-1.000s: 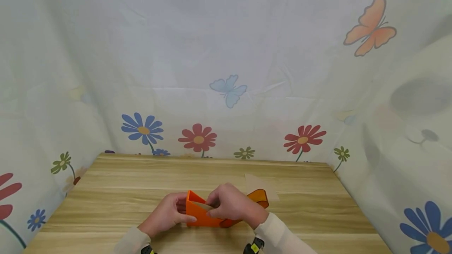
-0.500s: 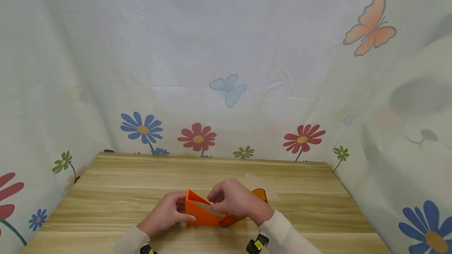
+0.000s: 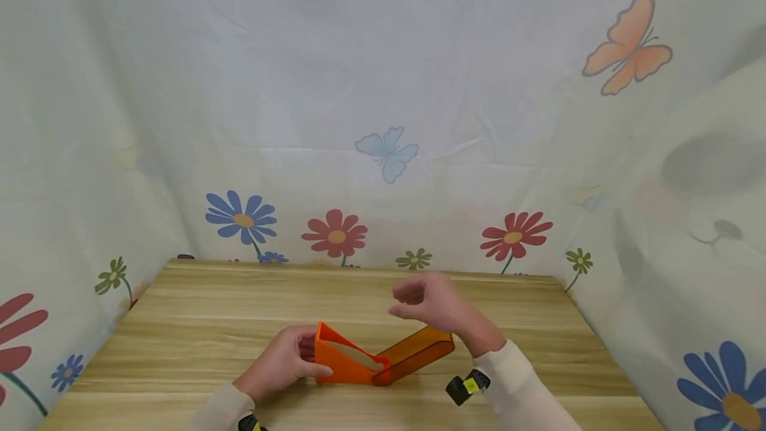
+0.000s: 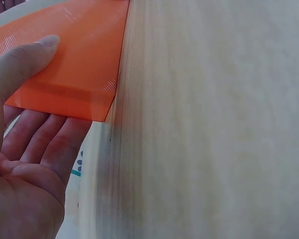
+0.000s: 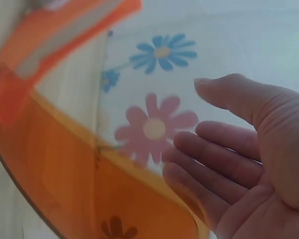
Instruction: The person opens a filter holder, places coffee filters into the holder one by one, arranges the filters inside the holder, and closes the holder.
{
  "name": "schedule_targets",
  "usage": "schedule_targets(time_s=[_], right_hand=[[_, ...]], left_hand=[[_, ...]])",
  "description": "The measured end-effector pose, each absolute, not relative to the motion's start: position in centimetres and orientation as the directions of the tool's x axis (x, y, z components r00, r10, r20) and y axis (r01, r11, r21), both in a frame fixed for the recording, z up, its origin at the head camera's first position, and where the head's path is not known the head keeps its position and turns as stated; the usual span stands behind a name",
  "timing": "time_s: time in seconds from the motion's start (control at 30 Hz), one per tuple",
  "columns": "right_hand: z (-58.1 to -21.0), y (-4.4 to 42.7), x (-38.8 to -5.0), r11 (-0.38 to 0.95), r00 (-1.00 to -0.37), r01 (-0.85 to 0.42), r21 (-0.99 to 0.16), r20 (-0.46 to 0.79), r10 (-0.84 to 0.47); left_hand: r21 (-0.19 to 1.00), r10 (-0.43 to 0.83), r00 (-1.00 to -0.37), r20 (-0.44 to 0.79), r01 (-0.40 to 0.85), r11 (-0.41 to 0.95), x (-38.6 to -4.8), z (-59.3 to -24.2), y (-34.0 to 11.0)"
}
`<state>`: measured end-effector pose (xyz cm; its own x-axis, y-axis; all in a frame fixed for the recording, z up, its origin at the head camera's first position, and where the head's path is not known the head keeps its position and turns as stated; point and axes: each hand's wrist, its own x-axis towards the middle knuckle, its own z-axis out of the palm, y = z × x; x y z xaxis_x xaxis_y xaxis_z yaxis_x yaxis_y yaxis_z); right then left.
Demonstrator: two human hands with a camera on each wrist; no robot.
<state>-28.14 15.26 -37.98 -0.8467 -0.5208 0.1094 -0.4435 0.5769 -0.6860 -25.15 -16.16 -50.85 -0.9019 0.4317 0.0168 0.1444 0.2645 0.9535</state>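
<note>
An orange wedge-shaped box (image 3: 341, 368) stands on the wooden table, its top uncovered. Its translucent amber lid (image 3: 419, 353) is swung out to the right on a hinge. Inside the box shows a beige paper piece (image 3: 357, 355), its lower part hidden by the walls. My left hand (image 3: 281, 364) grips the box's left end, the thumb (image 4: 27, 59) lying on the near face and the fingers at the end and behind. My right hand (image 3: 433, 302) hovers above the lid with loosely bent fingers; in the right wrist view nothing lies between thumb and fingers.
The wooden tabletop (image 3: 239, 304) carries the box. Behind it hangs a pale curtain (image 3: 383, 72) printed with flowers and butterflies, which also closes in both sides.
My right hand has left the paper in the box and risen up and to the right. The fan-shaped paper behind the lid is no longer visible. My left hand has stayed put.
</note>
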Motion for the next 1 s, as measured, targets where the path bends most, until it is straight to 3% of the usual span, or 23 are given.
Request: schedule_targets(time_s=[0.3,1.0], right_hand=[[-38.1,18.0,-30.8,0.652,-0.907,-0.402,-0.643,0.181,-0.380],[-45.2,21.9,-34.8,0.772,-0.982,-0.165,-0.614,0.030,-0.186]], left_hand=[[0.956,0.431,-0.902,0.018,0.141,0.255,-25.1,-50.9,-16.5],[0.955,0.429,-0.903,0.007,0.133,0.265,-25.2,-51.1,-16.2]])
